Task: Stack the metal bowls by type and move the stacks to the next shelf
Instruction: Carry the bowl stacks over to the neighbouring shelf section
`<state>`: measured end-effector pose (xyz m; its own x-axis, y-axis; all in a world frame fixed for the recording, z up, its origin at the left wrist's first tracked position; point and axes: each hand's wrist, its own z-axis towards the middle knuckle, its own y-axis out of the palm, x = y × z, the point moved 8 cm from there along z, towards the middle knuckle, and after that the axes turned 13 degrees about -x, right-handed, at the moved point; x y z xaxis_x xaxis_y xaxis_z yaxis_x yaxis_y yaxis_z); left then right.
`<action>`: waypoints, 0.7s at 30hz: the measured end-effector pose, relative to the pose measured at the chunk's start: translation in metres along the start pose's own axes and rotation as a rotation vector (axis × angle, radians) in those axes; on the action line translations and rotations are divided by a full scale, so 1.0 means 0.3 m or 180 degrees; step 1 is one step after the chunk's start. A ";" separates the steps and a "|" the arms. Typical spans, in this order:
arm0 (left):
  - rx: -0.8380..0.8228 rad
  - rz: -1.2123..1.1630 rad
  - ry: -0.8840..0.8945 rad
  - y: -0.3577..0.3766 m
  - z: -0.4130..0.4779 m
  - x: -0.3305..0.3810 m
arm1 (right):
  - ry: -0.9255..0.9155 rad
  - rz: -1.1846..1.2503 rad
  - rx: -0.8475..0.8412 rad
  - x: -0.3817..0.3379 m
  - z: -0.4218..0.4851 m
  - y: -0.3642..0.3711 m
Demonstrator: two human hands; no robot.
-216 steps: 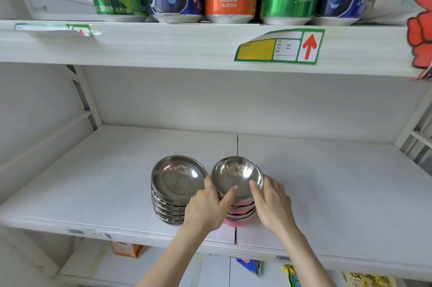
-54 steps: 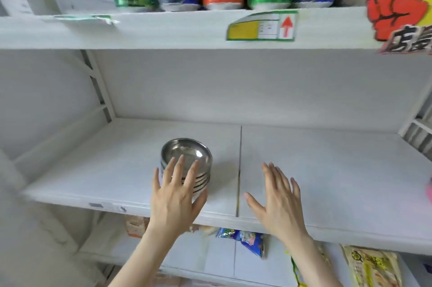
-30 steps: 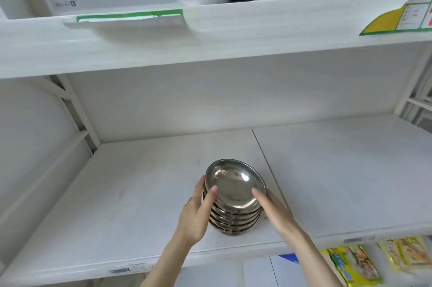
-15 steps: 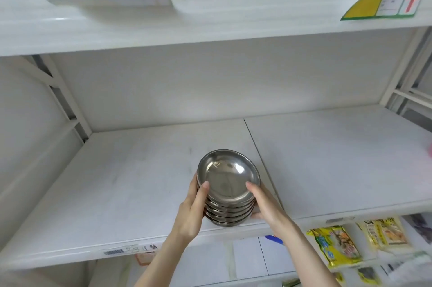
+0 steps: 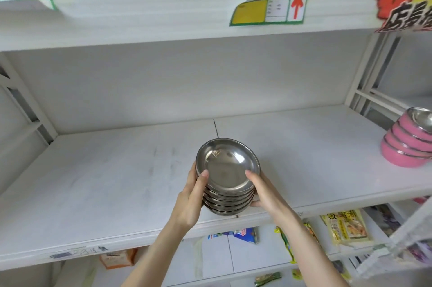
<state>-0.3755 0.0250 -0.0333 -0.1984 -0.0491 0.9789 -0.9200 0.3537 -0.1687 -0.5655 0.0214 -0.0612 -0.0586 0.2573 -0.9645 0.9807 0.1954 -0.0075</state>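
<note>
Because the left hand and right hand clamp the stack of plain steel bowls only by its sides, above the shelf's front edge, the tilted, nested bowls could slip apart and spill.

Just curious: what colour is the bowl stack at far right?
Pink outside, shiny metal inside; head view.
</note>
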 end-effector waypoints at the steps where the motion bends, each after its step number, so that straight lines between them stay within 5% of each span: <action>1: 0.0020 -0.0005 0.0013 0.034 0.018 0.013 | -0.0008 -0.0030 -0.0006 -0.008 -0.002 -0.041; 21: -0.0032 0.0001 0.0085 0.752 0.342 0.206 | -0.0031 -0.0122 0.0054 -0.044 -0.112 -0.856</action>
<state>-0.6299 0.0060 -0.0227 -0.1896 -0.0241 0.9816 -0.9164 0.3631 -0.1682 -0.8229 -0.0004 -0.0377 -0.0943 0.2408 -0.9660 0.9808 0.1889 -0.0487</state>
